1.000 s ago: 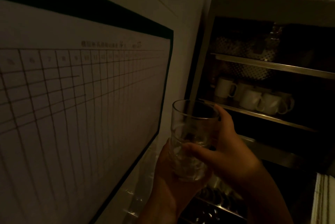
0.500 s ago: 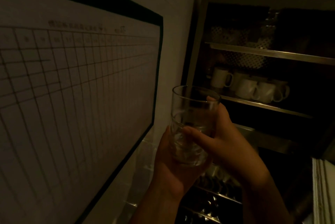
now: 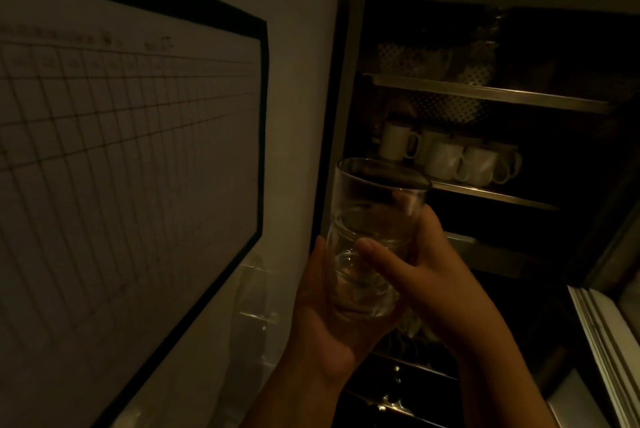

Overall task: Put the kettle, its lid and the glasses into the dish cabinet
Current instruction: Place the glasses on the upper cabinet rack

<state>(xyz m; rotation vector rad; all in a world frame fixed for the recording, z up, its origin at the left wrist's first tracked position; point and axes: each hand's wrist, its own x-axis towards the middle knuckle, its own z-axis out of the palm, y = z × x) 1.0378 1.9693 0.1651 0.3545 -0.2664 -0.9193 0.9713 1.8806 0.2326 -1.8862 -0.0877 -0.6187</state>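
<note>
I hold clear drinking glasses (image 3: 370,219), which look like a nested stack, upright in front of the open dish cabinet (image 3: 353,81). My left hand (image 3: 322,316) cups the bottom from below and the left. My right hand (image 3: 426,275) wraps the side, thumb across the front. The glass rim is level with the cabinet's mug shelf (image 3: 491,193). The scene is dim. No kettle or lid is visible.
Several white mugs (image 3: 446,157) stand on the middle shelf. A higher metal shelf (image 3: 485,91) holds dim patterned items. A large gridded chart (image 3: 121,150) hangs on the left wall. Shiny ware glints on a lower rack (image 3: 398,379). A door edge (image 3: 602,341) is at right.
Both hands have lifted the glasses a little and carried them nearer the cabinet. The view has shifted right, so the cabinet appears larger.
</note>
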